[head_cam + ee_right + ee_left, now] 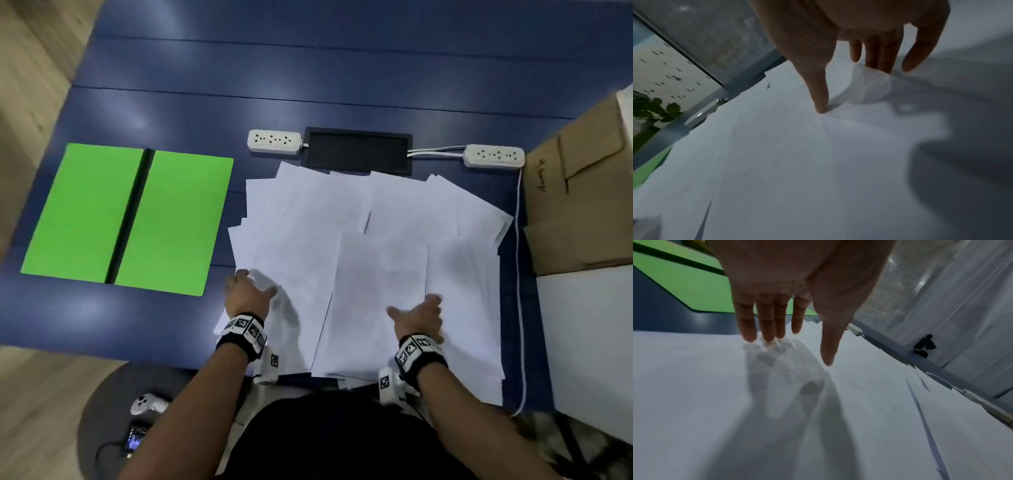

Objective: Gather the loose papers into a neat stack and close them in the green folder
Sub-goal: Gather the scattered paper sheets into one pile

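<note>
**Both hands flat on scattered sheets, gathering not yet done**

Loose papers fanned in overlapping layers across right half of tabletop, from mid-table down past near edge, some corners overhanging. Green folder lying open and flat toward left edge, dark spine up the middle, well apart from the pile, nothing inside.

Left hand at near-left corner of the spread, fingers straight and close together, tips touching top sheet; thumb held off to the side. Spread, not pinching. Right hand on middle-near part of the pile, fingers extended; thumb tip pressed to paper, top sheet rippling up slightly under the other fingers. Nothing gripped by either.

Handling guess: thin, light, floppy sheets, slick on each other and on glossy table; likely to slide or buckle if shoved from one point. Best taken by sweeping inward from outer left and right edges with flat palms, then squaring by pinching the two long sides and tapping on the table. Overhanging corners at near edge at risk of slipping off. Lift as a stack with support underneath.

Two power strips and a black panel along far edge of pile; cardboard box at right edge.
</note>
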Demonstrator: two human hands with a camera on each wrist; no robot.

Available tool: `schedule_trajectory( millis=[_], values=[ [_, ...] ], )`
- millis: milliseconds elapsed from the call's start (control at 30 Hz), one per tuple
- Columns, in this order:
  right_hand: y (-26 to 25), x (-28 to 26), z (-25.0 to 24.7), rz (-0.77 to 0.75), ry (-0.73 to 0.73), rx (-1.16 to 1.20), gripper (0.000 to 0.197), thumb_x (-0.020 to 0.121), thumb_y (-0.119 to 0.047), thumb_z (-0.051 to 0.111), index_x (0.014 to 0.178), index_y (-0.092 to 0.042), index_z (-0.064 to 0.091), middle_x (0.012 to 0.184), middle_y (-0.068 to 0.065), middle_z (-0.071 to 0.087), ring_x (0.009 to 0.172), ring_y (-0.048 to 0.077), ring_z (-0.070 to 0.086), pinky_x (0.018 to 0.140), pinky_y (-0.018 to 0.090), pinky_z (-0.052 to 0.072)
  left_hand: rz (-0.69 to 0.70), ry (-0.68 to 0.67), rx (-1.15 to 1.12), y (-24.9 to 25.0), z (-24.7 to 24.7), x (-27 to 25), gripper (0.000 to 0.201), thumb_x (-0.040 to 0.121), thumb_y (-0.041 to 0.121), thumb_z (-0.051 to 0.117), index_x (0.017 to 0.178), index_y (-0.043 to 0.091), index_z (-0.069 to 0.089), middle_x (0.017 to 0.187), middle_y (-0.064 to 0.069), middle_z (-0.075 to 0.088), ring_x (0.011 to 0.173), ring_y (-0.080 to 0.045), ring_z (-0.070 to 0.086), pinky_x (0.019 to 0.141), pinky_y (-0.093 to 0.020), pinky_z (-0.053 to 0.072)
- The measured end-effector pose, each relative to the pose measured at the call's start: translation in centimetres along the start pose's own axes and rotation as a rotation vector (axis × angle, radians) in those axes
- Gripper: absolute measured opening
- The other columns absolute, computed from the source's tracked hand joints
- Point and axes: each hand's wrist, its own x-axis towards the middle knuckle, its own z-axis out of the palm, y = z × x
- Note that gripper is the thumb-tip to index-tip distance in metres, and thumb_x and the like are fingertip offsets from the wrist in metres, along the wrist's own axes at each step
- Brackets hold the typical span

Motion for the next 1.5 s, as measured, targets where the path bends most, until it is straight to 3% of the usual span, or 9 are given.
schedule_trajectory(
  millis=[267,367,533,733,933,1100,1167,1300,1500],
  values=[
    [1.7,1.8,-1.1,-0.145,0.042,0.164,0.013,0.088,-0.011,0.067,0.094,-0.001,0.060,0.092,0.009,0.063,0.090,0.034,0.065,0.075,0.028,0.043,-0.031,-0.025,0.161,-0.5,0.9,1.5,0.083,0.069,0.049,0.087,0.128,0.006,0.049,0.135,-0.018,0.054,0.128,-0.038,0.046,0.103,-0.049,0.045],
    [3.8,3.8,-1.8,-0.155,0.096,-0.009,0.026,0.089,-0.014,0.068,0.111,0.001,0.065,0.124,0.014,0.056,0.111,0.037,0.057,0.090,0.038,0.049,-0.026,0.005,0.192,-0.7,0.9,1.4,0.085,0.066,0.050,0.088,0.127,0.006,0.049,0.134,-0.019,0.047,0.126,-0.040,0.045,0.101,-0.050,0.045],
    [7.0,7.3,-3.3,-0.085,0.137,-0.215,0.039,0.092,-0.020,0.068,0.129,-0.008,0.062,0.162,0.008,0.017,0.143,0.038,0.028,0.115,0.054,0.032,-0.027,0.038,0.226,-0.2,0.7,1.0,0.101,0.065,0.050,0.090,0.140,0.005,0.040,0.140,-0.020,0.045,0.130,-0.040,0.044,0.103,-0.050,0.041],
    [7.3,8.7,-4.9,-0.019,0.143,-0.235,0.041,0.091,-0.023,0.067,0.130,-0.014,0.063,0.160,0.009,0.022,0.140,0.038,0.032,0.112,0.057,0.027,-0.071,-0.027,0.183,0.2,0.2,1.1,0.090,0.071,0.046,0.088,0.136,0.002,0.043,0.140,-0.019,0.053,0.131,-0.037,0.050,0.105,-0.049,0.044],
    [7.3,8.1,-5.3,-0.075,0.211,-0.215,0.036,0.088,-0.021,0.066,0.124,-0.012,0.064,0.141,0.011,0.041,0.123,0.037,0.047,0.107,0.054,0.029,0.022,-0.056,-0.109,-0.3,-0.1,1.0,0.033,0.087,0.020,0.076,0.108,-0.001,0.062,0.109,-0.021,0.069,0.102,-0.041,0.065,0.081,-0.041,0.051],
    [7.0,7.1,-5.6,-0.086,0.180,-0.107,0.034,0.091,-0.014,0.061,0.122,-0.016,0.049,0.111,0.016,0.068,0.101,0.038,0.062,0.094,0.046,0.043,0.098,-0.069,-0.290,-0.5,-0.4,1.1,0.021,0.088,0.019,0.074,0.091,0.001,0.065,0.088,-0.014,0.071,0.084,-0.035,0.067,0.074,-0.040,0.055],
    [6.3,6.1,-5.9,-0.083,0.147,0.100,0.046,0.093,-0.005,0.060,0.132,-0.019,0.041,0.123,0.017,0.063,0.105,0.039,0.063,0.086,0.041,0.049,0.109,-0.066,-0.317,-0.5,-0.4,1.3,0.025,0.090,0.023,0.071,0.090,-0.001,0.064,0.087,-0.017,0.070,0.082,-0.035,0.065,0.073,-0.042,0.054],
    [3.9,5.9,-6.2,-0.115,0.092,0.150,0.040,0.097,-0.012,0.060,0.135,-0.003,0.051,0.138,0.021,0.055,0.123,0.039,0.056,0.099,0.040,0.046,0.156,-0.118,-0.354,-1.6,0.2,2.2,0.040,0.090,0.037,0.059,0.088,-0.003,0.061,0.089,-0.027,0.069,0.079,-0.038,0.064,0.077,-0.052,0.053],
    [-0.6,8.8,-4.3,-0.108,0.042,0.047,0.043,0.093,-0.015,0.057,0.132,0.003,0.053,0.144,0.015,0.034,0.124,0.040,0.049,0.102,0.039,0.046,0.125,-0.190,-0.405,-2.6,1.2,2.9,0.029,0.097,0.022,0.060,0.081,-0.002,0.055,0.074,-0.015,0.057,0.071,-0.022,0.047,0.065,-0.036,0.041]
  ],
)
